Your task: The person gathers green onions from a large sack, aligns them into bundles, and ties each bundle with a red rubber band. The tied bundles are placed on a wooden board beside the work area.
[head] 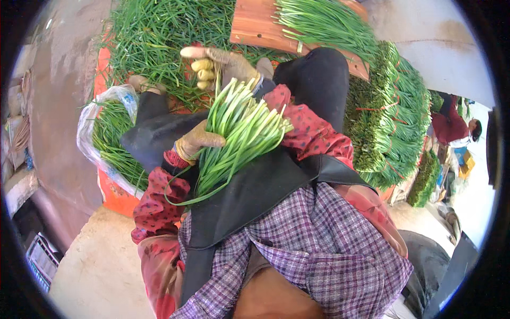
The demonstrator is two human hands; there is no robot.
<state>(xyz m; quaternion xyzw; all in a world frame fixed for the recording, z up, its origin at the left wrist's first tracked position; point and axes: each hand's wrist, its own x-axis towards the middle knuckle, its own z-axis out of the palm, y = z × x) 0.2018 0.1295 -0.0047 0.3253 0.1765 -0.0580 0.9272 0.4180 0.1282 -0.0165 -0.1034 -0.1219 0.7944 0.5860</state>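
Note:
My left hand (198,141), in a tan work glove, grips a bunch of garlic chives (243,127) above my lap. The pale cut ends point up and right, and the green leaves hang down over my black apron (251,195). One long leaf loops out past my left wrist. Just beyond the bunch is my right hand (225,65), gloved too, with one finger stretched left and the others curled. Thin yellowish stalks show beneath it; I cannot tell whether the curled fingers pinch them.
Loose chives (171,36) are heaped ahead on an orange sheet. A clear plastic bag (85,131) of chives stands left. More chives lie on a wooden board (255,24). Tied chive bundles (390,115) are stacked right, beyond my raised knee (318,83). Another person (450,123) is far right.

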